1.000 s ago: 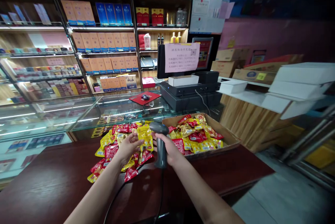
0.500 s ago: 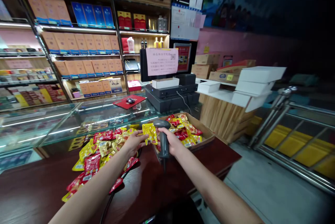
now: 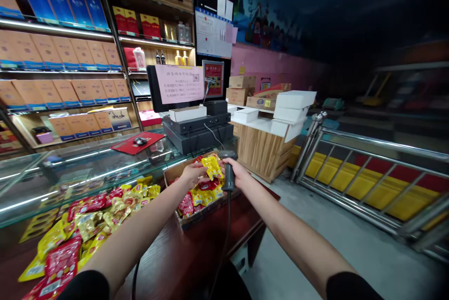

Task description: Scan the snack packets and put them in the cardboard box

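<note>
A yellow snack packet is pinched in the fingers of my left hand, over a shallow cardboard box that holds red and yellow packets. My right hand is wrapped round the upright handle of a dark barcode scanner, its head close beside the packet. The scanner's cable drops from the handle past the table edge. On the left, a loose heap of red, yellow and gold packets covers part of the dark red table.
Behind the box stand a black cash drawer and a monitor with a pink notice. A glass counter with a mouse on a red pad runs along the left. A metal railing is at right.
My view has swung right. Both hands have moved with the packet and scanner, and the packet is now over the box rather than beside the heap.
</note>
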Action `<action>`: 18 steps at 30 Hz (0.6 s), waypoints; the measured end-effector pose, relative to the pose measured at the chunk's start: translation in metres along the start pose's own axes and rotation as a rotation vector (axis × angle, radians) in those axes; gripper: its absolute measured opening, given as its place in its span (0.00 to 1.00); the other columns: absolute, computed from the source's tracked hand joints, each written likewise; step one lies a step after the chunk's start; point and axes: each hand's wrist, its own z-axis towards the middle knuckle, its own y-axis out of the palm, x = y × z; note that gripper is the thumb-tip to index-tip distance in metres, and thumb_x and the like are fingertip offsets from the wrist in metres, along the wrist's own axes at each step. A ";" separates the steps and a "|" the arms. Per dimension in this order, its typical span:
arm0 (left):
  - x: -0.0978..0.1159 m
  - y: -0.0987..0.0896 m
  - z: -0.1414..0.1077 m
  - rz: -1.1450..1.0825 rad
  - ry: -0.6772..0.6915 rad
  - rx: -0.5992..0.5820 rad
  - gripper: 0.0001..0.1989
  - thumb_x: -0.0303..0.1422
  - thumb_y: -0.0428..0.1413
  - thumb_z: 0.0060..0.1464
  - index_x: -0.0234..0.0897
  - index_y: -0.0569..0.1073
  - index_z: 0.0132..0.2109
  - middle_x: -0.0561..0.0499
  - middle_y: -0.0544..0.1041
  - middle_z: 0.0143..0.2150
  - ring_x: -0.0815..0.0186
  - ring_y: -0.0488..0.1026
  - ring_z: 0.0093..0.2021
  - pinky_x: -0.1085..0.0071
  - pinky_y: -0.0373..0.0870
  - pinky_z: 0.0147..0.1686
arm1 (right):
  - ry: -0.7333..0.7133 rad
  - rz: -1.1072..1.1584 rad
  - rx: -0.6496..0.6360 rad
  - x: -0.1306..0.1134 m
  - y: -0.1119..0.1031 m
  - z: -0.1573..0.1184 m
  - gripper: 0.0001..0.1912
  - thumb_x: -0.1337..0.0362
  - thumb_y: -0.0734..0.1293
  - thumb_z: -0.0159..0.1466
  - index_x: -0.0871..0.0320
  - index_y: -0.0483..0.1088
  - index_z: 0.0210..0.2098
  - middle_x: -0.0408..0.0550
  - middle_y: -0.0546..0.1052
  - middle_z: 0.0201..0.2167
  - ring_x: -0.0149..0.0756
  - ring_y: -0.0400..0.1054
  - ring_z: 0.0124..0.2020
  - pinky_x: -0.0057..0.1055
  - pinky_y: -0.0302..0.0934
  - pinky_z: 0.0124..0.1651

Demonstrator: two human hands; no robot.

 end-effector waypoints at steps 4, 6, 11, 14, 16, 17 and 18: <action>0.006 0.006 0.008 -0.003 0.044 0.020 0.23 0.23 0.71 0.35 0.30 0.69 0.39 0.46 0.77 0.30 0.62 0.77 0.31 0.56 0.79 0.34 | 0.026 0.017 0.030 -0.011 -0.010 0.008 0.04 0.66 0.65 0.58 0.61 0.69 0.28 0.45 0.74 0.20 0.31 0.67 0.19 0.27 0.64 0.25; 0.008 0.003 0.009 -0.007 0.063 0.016 0.23 0.22 0.70 0.36 0.30 0.70 0.40 0.46 0.76 0.29 0.62 0.76 0.30 0.54 0.79 0.34 | 0.024 0.019 0.044 -0.013 -0.010 0.009 0.05 0.66 0.65 0.58 0.61 0.70 0.28 0.46 0.75 0.21 0.31 0.68 0.20 0.28 0.65 0.26; 0.011 -0.018 0.007 -0.022 0.066 0.025 0.23 0.23 0.71 0.34 0.30 0.70 0.39 0.46 0.77 0.30 0.60 0.77 0.31 0.54 0.79 0.34 | -0.040 0.028 0.066 -0.016 0.008 0.008 0.05 0.67 0.65 0.59 0.61 0.72 0.30 0.46 0.78 0.25 0.30 0.72 0.27 0.23 0.65 0.32; 0.014 -0.038 0.000 -0.021 0.079 0.071 0.23 0.24 0.71 0.34 0.31 0.71 0.39 0.45 0.77 0.31 0.60 0.78 0.32 0.54 0.79 0.34 | -0.062 0.018 0.029 -0.015 0.032 0.005 0.05 0.68 0.65 0.59 0.60 0.73 0.31 0.48 0.79 0.29 0.30 0.74 0.34 0.22 0.65 0.36; 0.019 -0.055 -0.009 -0.023 0.090 0.099 0.22 0.24 0.71 0.35 0.31 0.72 0.39 0.45 0.78 0.31 0.60 0.78 0.32 0.56 0.79 0.34 | -0.056 0.008 -0.030 -0.010 0.052 0.002 0.06 0.68 0.64 0.60 0.60 0.73 0.32 0.49 0.80 0.33 0.32 0.74 0.38 0.24 0.66 0.40; 0.022 -0.065 -0.016 -0.023 0.094 0.112 0.22 0.24 0.70 0.36 0.31 0.72 0.40 0.45 0.78 0.31 0.60 0.78 0.32 0.58 0.79 0.33 | -0.046 0.005 -0.067 -0.005 0.063 0.000 0.06 0.68 0.63 0.60 0.60 0.73 0.32 0.50 0.80 0.35 0.33 0.74 0.40 0.25 0.66 0.42; 0.026 -0.076 -0.023 -0.021 0.099 0.122 0.22 0.24 0.70 0.36 0.31 0.72 0.40 0.45 0.78 0.31 0.60 0.78 0.32 0.59 0.79 0.32 | -0.031 0.004 -0.109 0.000 0.074 -0.002 0.07 0.68 0.62 0.61 0.60 0.73 0.32 0.50 0.80 0.37 0.34 0.74 0.42 0.27 0.66 0.44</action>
